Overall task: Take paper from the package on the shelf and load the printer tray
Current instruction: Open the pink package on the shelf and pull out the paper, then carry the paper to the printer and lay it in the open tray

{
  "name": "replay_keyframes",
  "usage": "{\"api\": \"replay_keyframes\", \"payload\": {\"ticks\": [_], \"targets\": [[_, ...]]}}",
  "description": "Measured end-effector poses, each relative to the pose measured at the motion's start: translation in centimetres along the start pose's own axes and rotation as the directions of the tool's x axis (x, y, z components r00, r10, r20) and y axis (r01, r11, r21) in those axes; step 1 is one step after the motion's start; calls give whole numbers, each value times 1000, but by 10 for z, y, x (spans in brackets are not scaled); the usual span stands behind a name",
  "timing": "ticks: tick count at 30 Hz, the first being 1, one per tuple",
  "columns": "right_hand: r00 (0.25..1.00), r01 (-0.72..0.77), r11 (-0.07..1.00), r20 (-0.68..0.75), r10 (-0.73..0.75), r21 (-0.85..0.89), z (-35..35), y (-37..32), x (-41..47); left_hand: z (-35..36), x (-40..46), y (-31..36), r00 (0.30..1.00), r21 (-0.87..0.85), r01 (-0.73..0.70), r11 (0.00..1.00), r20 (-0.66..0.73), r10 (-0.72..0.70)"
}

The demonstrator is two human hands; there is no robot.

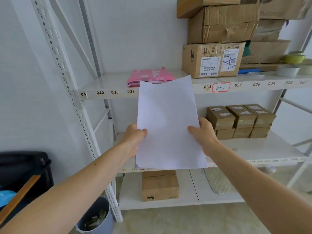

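Observation:
I hold a thin stack of white paper (167, 122) upright in front of the shelving, clear of the shelf. My left hand (134, 141) grips its left edge and my right hand (205, 134) grips its right edge, thumbs on the front. Behind the top of the sheets lies the pink paper package (148, 76), marked A4, torn open at its near end, on the upper white shelf (108, 85). No printer or tray is in view.
Stacked cardboard boxes (214, 59) and tape rolls (287, 70) fill the upper shelf's right side. Small brown boxes (239, 120) sit on the middle shelf, one box (160, 184) on the bottom. A grey bin (96, 217) and a black case (25, 169) stand at lower left.

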State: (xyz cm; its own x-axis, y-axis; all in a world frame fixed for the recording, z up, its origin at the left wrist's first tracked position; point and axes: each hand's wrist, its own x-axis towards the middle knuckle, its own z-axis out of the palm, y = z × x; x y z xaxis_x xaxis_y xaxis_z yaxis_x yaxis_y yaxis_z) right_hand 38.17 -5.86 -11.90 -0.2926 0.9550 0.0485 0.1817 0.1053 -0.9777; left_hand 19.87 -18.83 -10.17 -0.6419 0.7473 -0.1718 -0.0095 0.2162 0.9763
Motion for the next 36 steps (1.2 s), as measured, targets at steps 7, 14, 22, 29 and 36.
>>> {"api": "replay_keyframes", "payload": {"ticks": [7,14,22,29,36], "targets": [[984,52,998,-169,-56,-26,-56,14,-13,61,-9,7,995,38,-59,998,81,56],[938,67,996,-336,-82,-56,-135,37,-5,154,-4,15,974,46,-101,994,209,89],[896,15,995,-440,-56,-97,-222,69,17,259,-2,18,935,51,-120,991,342,96],[867,-46,995,-499,-4,-88,-278,98,32,333,10,13,908,97,-140,985,410,88],[816,-75,993,-579,7,-93,-318,115,55,397,30,17,872,115,-170,979,479,95]]}}
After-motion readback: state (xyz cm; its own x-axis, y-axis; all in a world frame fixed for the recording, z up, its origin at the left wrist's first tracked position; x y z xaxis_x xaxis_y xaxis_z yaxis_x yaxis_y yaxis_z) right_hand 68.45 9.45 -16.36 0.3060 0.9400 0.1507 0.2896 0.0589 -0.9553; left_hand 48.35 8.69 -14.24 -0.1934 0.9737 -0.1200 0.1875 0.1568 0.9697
